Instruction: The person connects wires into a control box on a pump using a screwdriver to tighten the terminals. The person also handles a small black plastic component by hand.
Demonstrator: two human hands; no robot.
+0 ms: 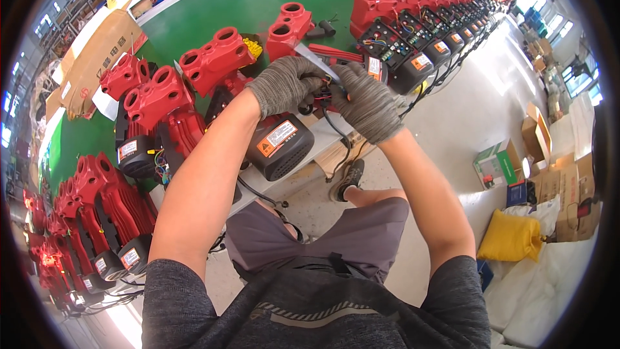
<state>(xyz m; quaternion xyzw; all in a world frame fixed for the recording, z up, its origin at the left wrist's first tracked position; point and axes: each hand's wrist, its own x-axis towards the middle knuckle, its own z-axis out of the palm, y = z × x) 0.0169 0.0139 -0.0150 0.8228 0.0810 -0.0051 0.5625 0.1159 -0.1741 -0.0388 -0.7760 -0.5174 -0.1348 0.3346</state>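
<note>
Grey knitted gloves cover both my hands, which meet over the bench. My left hand (286,86) is closed, its fingertips pinching at a small dark part with thin coloured wires (323,95). Close against it, my right hand (369,102) is closed with a long flat silvery strip (315,61) sticking out toward the upper left; its exact kind I cannot tell. From below the wired part hangs a black cable (338,130). Left of the cable lies a red motor unit's black end cover (281,147) with an orange and white label. My fingers partly hide what they grip.
Red machine castings (216,58) stand left of and beyond my hands. A long row of red units with exposed wiring (403,42) runs to the far right. More units (103,210) fill the left. Cartons (558,187) and a yellow sack (510,236) lie on the right.
</note>
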